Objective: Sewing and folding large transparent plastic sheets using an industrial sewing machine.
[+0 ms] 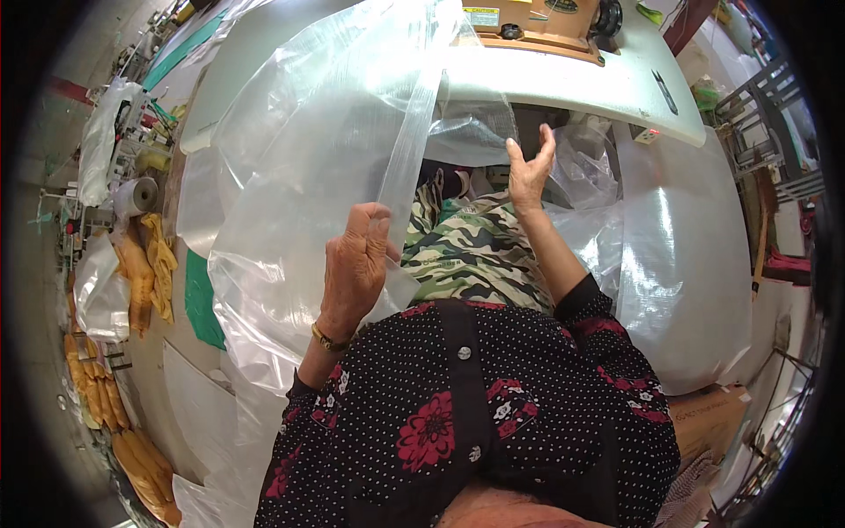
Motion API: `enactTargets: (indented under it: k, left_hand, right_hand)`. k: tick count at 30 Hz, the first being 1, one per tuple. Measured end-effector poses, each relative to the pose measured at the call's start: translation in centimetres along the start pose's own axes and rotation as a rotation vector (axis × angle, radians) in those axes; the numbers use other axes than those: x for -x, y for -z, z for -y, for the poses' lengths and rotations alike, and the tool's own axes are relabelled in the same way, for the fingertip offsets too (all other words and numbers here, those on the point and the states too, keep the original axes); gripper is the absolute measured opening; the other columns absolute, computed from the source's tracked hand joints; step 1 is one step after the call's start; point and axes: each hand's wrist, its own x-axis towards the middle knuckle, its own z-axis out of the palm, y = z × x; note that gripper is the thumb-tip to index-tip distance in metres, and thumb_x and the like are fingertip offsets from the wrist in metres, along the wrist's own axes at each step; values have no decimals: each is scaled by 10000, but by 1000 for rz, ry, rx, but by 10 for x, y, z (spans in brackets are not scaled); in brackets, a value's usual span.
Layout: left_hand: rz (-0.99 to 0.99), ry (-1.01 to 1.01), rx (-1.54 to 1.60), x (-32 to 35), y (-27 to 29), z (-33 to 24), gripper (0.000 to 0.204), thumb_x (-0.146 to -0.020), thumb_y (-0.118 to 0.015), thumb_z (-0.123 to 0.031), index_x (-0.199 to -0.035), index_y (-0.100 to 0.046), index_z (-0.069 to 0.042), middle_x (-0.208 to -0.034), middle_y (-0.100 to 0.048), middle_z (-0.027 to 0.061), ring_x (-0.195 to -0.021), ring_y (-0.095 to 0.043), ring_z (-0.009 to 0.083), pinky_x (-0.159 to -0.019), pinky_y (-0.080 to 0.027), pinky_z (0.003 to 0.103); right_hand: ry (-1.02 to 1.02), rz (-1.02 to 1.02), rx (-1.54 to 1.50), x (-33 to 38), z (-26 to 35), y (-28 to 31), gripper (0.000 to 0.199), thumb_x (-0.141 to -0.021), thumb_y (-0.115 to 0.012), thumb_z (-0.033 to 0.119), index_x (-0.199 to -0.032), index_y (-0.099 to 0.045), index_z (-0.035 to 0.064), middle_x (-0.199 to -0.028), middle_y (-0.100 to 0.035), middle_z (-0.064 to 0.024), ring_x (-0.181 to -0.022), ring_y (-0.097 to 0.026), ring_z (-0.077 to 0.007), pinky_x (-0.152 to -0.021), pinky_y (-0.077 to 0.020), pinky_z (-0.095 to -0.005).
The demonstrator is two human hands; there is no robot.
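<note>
A large sheet of clear plastic film (308,132) hangs over the front of the white table and down past my lap on the left. My left hand (355,264) is closed, its bent fingers pinching the folded edge of this film. To the right, my right hand (530,176) is raised with thumb and fingers apart, holding nothing. Its thumb is close to the film's right edge; whether it touches cannot be told. Beyond both hands, a brown sewing machine (537,26) stands on the table, its needle area hidden by the film.
Black thread snips (664,92) lie on the white tabletop (563,84) at the right. More clear plastic (678,264) drapes at my right, above a cardboard box (711,418). At far left are yellow-orange bundles (136,282) and a roll of film (136,195).
</note>
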Motion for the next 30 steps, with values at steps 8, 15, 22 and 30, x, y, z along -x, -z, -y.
enactTargets:
  k: [8,15,22,30]
  left_hand:
    - [-135,-215,27,-6,1,10,69,-928,-580,-70,-972,-616,-31,-678,-611,112,-566,-604,198,-530,-447,298]
    - [85,-243,4,-10,4,-17,49,-848,-617,-8,-890,-632,13,-717,-535,140,-564,-522,256,-529,-416,323]
    - [146,-216,-15,-3,8,-9,71,-840,-615,-28,-889,-631,21,-731,-573,175,-629,-570,329,-553,-440,349]
    - [140,-95,110,4,8,-2,133,-888,-604,-71,-962,-642,34,-693,-589,164,-585,-540,156,-565,-448,293]
  right_hand:
    - [263,784,-147,2,71,36,202,-907,-628,192,-868,-639,-6,-771,-658,-103,-745,-633,-171,-690,-489,-315]
    - [51,1362,-339,16,190,79,129,-922,-605,129,-878,-606,7,-753,-624,-130,-695,-624,-247,-647,-475,-325]
    - [400,1377,-248,52,193,78,195,-827,-646,123,-741,-502,23,-696,-563,-159,-685,-579,-353,-658,-455,-434]
    - [653,1390,-138,60,200,73,189,-781,-638,126,-707,-491,33,-656,-550,-116,-657,-597,-306,-684,-475,-409]
